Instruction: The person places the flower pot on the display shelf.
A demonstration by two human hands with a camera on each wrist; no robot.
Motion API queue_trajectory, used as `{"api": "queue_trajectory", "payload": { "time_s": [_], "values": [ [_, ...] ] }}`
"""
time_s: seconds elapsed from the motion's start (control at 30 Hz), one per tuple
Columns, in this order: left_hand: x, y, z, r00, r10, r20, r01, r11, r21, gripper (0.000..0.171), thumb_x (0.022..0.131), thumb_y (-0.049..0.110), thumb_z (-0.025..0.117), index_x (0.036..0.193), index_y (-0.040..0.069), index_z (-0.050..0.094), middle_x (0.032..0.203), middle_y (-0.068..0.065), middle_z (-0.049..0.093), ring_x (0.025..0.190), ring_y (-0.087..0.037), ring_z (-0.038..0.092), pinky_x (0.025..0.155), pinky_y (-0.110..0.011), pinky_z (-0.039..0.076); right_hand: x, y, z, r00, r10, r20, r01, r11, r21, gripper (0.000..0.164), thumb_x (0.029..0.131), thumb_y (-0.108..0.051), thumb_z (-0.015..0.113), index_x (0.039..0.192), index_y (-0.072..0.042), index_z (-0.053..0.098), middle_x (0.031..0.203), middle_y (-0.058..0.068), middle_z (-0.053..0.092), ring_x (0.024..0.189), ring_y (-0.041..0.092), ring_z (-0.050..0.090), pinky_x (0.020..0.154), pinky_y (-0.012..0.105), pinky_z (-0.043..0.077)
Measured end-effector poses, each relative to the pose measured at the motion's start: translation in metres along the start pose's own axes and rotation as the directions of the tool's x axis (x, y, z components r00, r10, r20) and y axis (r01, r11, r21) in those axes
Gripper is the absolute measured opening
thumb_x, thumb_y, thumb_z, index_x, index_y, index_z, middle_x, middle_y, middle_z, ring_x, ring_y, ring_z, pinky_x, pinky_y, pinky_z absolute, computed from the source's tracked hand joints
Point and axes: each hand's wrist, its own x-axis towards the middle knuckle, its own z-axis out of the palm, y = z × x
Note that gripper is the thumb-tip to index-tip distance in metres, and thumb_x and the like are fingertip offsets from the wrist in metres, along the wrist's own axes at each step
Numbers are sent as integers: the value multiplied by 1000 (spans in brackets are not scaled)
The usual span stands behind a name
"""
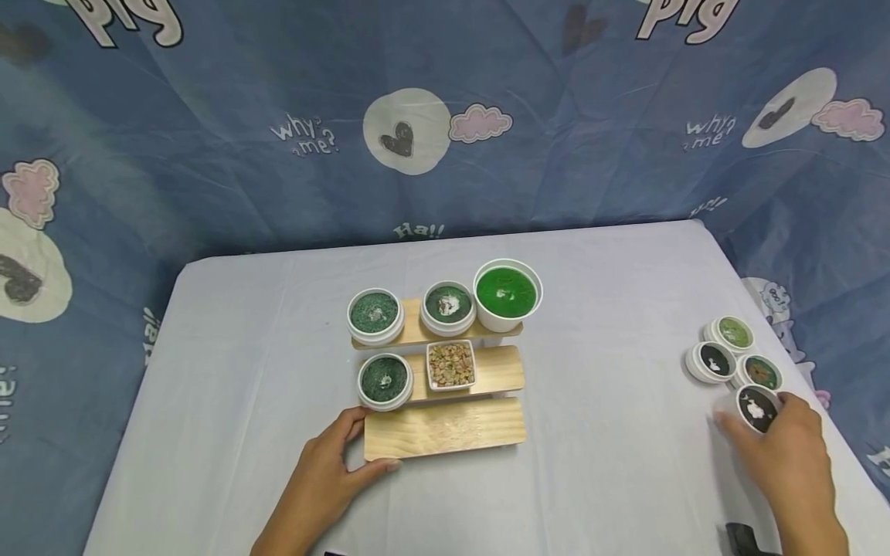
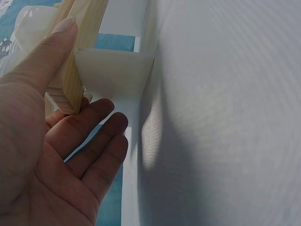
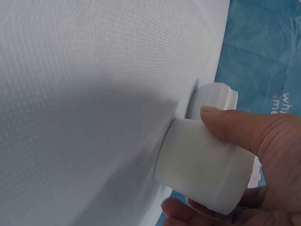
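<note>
My left hand [image 1: 323, 475] grips the left end of the lowest board of a tiered wooden rack [image 1: 445, 428]. In the left wrist view its thumb lies along the wooden board [image 2: 87, 28], and the other fingers are loosely bent beside a translucent support [image 2: 113, 70]. At the table's right side, my right hand [image 1: 793, 455] holds a small white round pot [image 1: 758, 409] with a dark top and a white patch. The right wrist view shows the thumb against this pot's wall [image 3: 202, 160], with its base close to or on the cloth; contact is unclear.
On the rack's upper tiers stand dark-green-topped pots [image 1: 375, 313], a taller green-filled cup [image 1: 506, 292] and a square dish of pebbles [image 1: 450, 365]. Several small pots [image 1: 709, 361] cluster just beyond my right hand. A black object [image 1: 742, 538] shows at the bottom edge.
</note>
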Motion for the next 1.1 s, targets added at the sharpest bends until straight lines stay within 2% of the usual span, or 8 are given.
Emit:
{"api": "queue_trajectory", "payload": {
  "time_s": [0.13, 0.23, 0.37, 0.7, 1.1],
  "values": [
    [0, 0, 0, 1000, 8, -3, -8, 1000, 4, 66, 72, 29, 98, 126, 16, 64, 121, 9, 76, 110, -14, 69, 92, -47, 56, 0, -1, 1, 999, 31, 17, -32, 999, 32, 100, 95, -34, 75, 152, 22, 14, 145, 51, 25, 135, 67, 30, 108, 77, 29],
    [0, 0, 0, 1000, 8, -1, -8, 1000, 1, 65, 72, 29, 98, 126, 16, 64, 121, 9, 76, 111, -14, 69, 92, -47, 56, 0, 0, 2, 999, 30, 18, -30, 998, 49, 103, 96, -39, 74, 153, 22, 13, 146, 51, 24, 135, 68, 29, 108, 77, 28],
    [1, 0, -1, 1000, 2, 8, -2, 1000, -4, 65, 73, 29, 98, 126, 16, 64, 122, 9, 75, 112, -15, 68, 93, -47, 56, 0, 3, 3, 1000, -3, -3, 3, 998, 70, 104, 97, -46, 70, 152, 23, 14, 145, 52, 26, 133, 69, 30, 107, 77, 28],
    [0, 0, 0, 1000, -7, 10, 7, 1000, -8, 65, 73, 29, 98, 127, 17, 64, 123, 11, 75, 112, -14, 68, 94, -46, 56, -2, 8, 2, 992, -124, -25, 125, 992, 31, 90, 103, -34, 60, 148, 28, 13, 138, 56, 27, 131, 71, 28, 109, 76, 25],
    [0, 1, 0, 1000, -9, 3, 9, 1000, -1, 65, 73, 30, 98, 127, 17, 64, 123, 11, 75, 111, -13, 68, 93, -47, 56, -6, 9, 2, 990, -129, -62, 132, 990, 54, 87, 101, -34, 64, 148, 25, 20, 136, 54, 33, 130, 68, 32, 107, 75, 28]
  ]
}}
